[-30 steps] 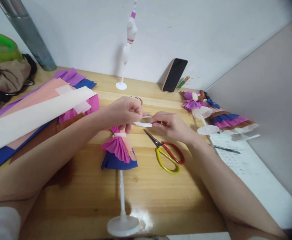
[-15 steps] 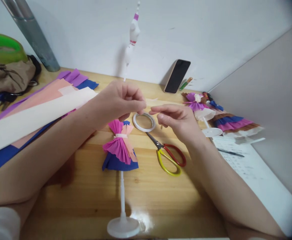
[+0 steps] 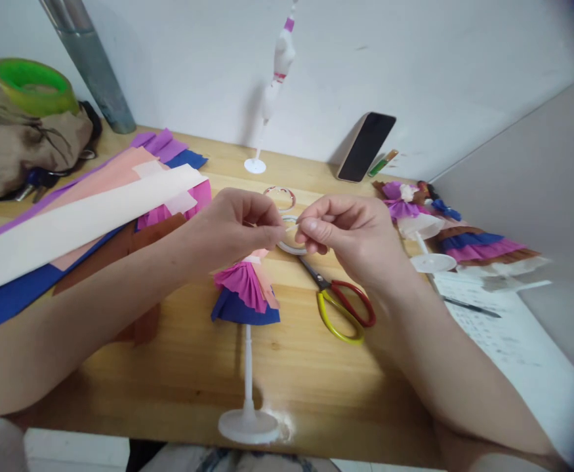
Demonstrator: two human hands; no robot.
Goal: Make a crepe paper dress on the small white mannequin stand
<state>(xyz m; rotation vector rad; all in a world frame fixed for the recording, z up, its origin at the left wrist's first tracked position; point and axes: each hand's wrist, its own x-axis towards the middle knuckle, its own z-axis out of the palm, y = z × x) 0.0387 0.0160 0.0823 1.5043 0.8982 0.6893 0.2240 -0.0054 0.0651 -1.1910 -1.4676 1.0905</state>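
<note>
Over the middle of the table, my left hand point(image 3: 242, 229) and my right hand point(image 3: 353, 229) are raised with fingertips almost meeting, both pinched. A small pale strip point(image 3: 291, 228) spans the gap between them; its exact kind is too small to tell. Just below my left hand is a miniature crepe paper dress point(image 3: 246, 307) in pink, peach and blue on a white stand point(image 3: 248, 423), its top partly hidden by that hand. Behind the fingers lies a white tape roll point(image 3: 292, 249), partly covered. Scissors point(image 3: 342, 309) with red and yellow handles lie below my right hand.
Layered crepe paper sheets point(image 3: 84, 213) lie at left, near a bag point(image 3: 25, 144) and green tape roll point(image 3: 35, 98). At the back stand a white doll form point(image 3: 283, 56) and a phone point(image 3: 368, 145). Right: paper dresses point(image 3: 486, 246), a pen point(image 3: 471, 306) and a written sheet point(image 3: 483, 328).
My right hand has closed into a pinch and moved in against my left fingertips, where a pale strip now shows. The whole view has shifted slightly.
</note>
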